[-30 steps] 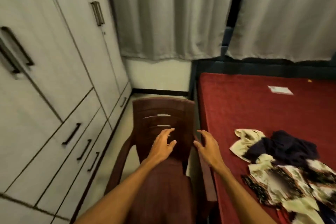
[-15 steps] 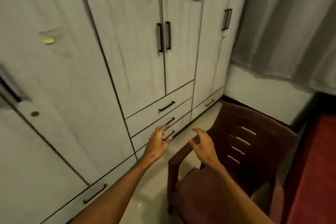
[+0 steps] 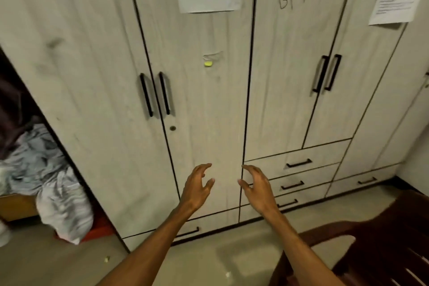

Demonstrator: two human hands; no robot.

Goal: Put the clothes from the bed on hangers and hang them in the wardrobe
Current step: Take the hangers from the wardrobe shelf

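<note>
The person is facing the wardrobe (image 3: 209, 111), holding both hands up empty before its closed doors: the left hand (image 3: 197, 189) and right hand (image 3: 257, 189) are hovering side by side, fingers (image 3: 203, 167) loosely spread and a little curled, gripping nothing. The nearest pair of black handles (image 3: 155, 94) is running upright, up and to the left of the fingers and closer to the left hand, so I'm guessing that hand will be reaching first; down and left of those handles a compartment (image 3: 14, 104) is gaping open with grey cloth (image 3: 39, 169) heaped inside, while the clothes, bed and hangers are sitting out of view
</note>
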